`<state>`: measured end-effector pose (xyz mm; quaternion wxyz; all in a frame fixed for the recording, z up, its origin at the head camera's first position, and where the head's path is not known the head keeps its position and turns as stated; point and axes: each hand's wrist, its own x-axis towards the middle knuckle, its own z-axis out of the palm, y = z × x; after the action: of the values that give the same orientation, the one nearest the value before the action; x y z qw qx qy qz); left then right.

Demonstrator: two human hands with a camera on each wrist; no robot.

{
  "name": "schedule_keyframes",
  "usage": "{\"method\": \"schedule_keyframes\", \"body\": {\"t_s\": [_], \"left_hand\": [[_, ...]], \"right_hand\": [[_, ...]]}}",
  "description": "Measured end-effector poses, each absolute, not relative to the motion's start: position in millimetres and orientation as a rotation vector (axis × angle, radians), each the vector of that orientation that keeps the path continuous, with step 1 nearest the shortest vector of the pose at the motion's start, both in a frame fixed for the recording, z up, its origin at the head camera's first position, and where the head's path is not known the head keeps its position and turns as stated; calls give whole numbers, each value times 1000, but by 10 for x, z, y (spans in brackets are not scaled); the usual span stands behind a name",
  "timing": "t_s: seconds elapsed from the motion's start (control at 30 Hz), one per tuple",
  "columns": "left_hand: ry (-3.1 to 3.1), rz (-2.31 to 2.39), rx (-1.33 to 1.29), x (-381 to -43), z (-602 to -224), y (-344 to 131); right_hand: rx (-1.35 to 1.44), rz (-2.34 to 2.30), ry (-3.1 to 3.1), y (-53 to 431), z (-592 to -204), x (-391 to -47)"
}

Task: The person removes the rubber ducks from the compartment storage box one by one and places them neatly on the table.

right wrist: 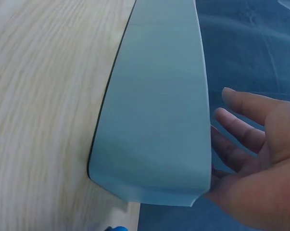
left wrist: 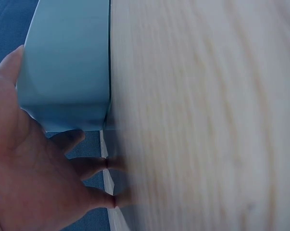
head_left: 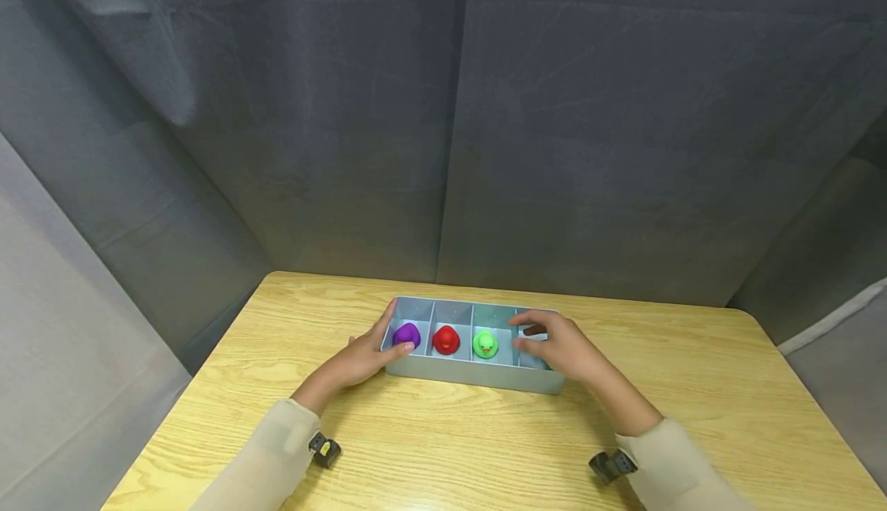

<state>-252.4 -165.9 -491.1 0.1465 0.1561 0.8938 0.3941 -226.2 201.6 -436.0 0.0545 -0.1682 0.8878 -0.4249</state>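
Observation:
A pale blue-grey divided box (head_left: pixel 478 373) sits on the table, its compartments in one row. From the left, a purple rubber duck (head_left: pixel 406 334), a red rubber duck (head_left: pixel 446 340) and a green rubber duck (head_left: pixel 486 344) occupy separate compartments. My left hand (head_left: pixel 363 357) holds the box's left end, thumb over the near rim and index finger along the end; in the left wrist view other fingers (left wrist: pixel 89 167) reach down to the table. Over the rightmost compartment hovers my right hand (head_left: pixel 563 348), fingers apart and loosely bent. Nothing shows in its grasp; the compartment is partly hidden beneath it.
The wooden table (head_left: pixel 430 449) extends around the box. Behind it hangs a dark grey curtain (head_left: pixel 443 149), with lighter cloth (head_left: pixel 62 326) at the left. A small blue object (right wrist: pixel 117 228) peeks in at the right wrist view's bottom edge. Each sleeve carries a wrist camera (head_left: pixel 324 449).

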Motion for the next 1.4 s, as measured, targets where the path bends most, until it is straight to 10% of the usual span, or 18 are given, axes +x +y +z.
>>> {"method": "schedule_keyframes", "body": {"t_s": [1.4], "left_hand": [[2566,1143,446,-2526,-4926,-1657]], "right_hand": [[-511,-1013,2928,1623,-4658,-2411]]}}
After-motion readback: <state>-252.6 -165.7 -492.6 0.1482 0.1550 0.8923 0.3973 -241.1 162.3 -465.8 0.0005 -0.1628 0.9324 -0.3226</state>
